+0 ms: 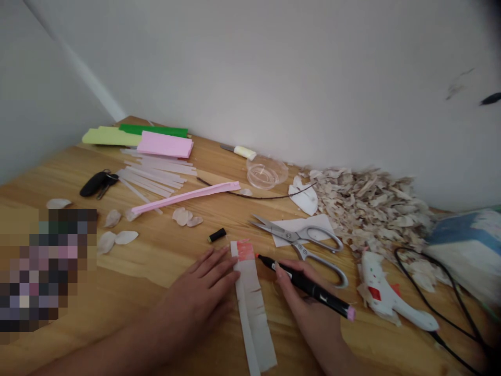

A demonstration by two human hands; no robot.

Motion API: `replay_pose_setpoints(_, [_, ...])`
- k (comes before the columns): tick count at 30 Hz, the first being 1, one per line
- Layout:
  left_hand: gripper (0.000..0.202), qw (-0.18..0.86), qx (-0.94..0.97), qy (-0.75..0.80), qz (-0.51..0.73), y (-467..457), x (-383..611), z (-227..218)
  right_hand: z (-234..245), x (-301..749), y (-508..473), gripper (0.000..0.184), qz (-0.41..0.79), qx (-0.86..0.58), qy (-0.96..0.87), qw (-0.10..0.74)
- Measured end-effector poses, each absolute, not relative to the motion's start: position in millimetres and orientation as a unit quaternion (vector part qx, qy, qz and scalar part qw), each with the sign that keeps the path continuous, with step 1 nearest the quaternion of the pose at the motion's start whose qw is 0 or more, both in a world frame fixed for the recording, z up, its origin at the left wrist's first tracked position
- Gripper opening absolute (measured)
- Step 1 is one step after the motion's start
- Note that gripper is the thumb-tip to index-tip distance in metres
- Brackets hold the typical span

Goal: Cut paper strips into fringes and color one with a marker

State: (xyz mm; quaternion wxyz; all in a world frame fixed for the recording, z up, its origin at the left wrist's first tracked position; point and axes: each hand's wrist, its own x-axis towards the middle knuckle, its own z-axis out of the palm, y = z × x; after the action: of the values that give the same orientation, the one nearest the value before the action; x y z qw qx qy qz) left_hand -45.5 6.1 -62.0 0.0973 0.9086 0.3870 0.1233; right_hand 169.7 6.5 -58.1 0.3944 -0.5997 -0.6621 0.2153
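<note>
A long white paper strip point(254, 308) with a frayed, snipped edge lies on the wooden table point(129, 292), and its far end is coloured pink. My left hand point(199, 287) rests flat with the fingers apart, pressing the strip's left edge. My right hand point(301, 287) grips a black marker point(305, 284) with a pink-tipped end. The marker's point sits at the right edge of the pink patch point(245, 250). Steel scissors point(301, 243) lie just beyond my right hand, on a white paper sheet point(301, 230).
A white glue gun point(387, 292) with a black cord lies right, beside a heap of pale shavings point(368, 209). Glue sticks point(152, 175), a pink paper roll point(183, 198), keys point(97, 183), pale petals point(117, 240), a black spool point(217, 235) and a glass dish point(266, 172) lie beyond. A pixelated patch point(43, 266) covers the left.
</note>
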Motion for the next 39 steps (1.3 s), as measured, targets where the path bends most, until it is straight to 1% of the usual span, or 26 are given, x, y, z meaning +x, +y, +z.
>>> replay_pose_setpoints(5, [0.035, 0.1, 0.909, 0.385, 0.126, 5, -46, -64, -59, 166, 5, 0.012, 0.216, -0.587, -0.678, 0.386])
replay_pose_setpoints(11, [0.036, 0.09, 0.909, 0.386, 0.125, 5, -46, -63, -56, 166, 4, 0.015, 0.224, -0.609, -0.651, 0.393])
replay_pose_setpoints(18, [0.033, 0.092, 0.914, 0.372, 0.131, 5, -46, -56, -60, 158, -2, 0.014, 0.236, -0.573, -0.68, 0.391])
replay_pose_setpoints(21, [0.032, 0.094, 0.913, 0.374, 0.132, 6, -45, -57, -60, 156, -2, 0.016, 0.252, -0.564, -0.684, 0.387])
replay_pose_setpoints(25, [0.034, 0.084, 0.912, 0.377, 0.137, 5, -44, -61, -59, 157, -2, 0.016, 0.241, -0.558, -0.694, 0.385])
replay_pose_setpoints(29, [0.034, 0.081, 0.91, 0.382, 0.139, 3, -44, -63, -59, 158, 0, 0.015, 0.223, -0.57, -0.689, 0.389])
replay_pose_setpoints(32, [0.033, 0.086, 0.907, 0.386, 0.145, 3, -44, -62, -57, 158, 1, 0.014, 0.209, -0.586, -0.669, 0.407])
replay_pose_setpoints(36, [0.032, 0.083, 0.908, 0.384, 0.143, 4, -44, -62, -58, 156, 1, 0.011, 0.229, -0.558, -0.689, 0.402])
replay_pose_setpoints(39, [0.032, 0.085, 0.91, 0.382, 0.139, 4, -44, -62, -61, 156, -1, 0.011, 0.239, -0.54, -0.704, 0.395])
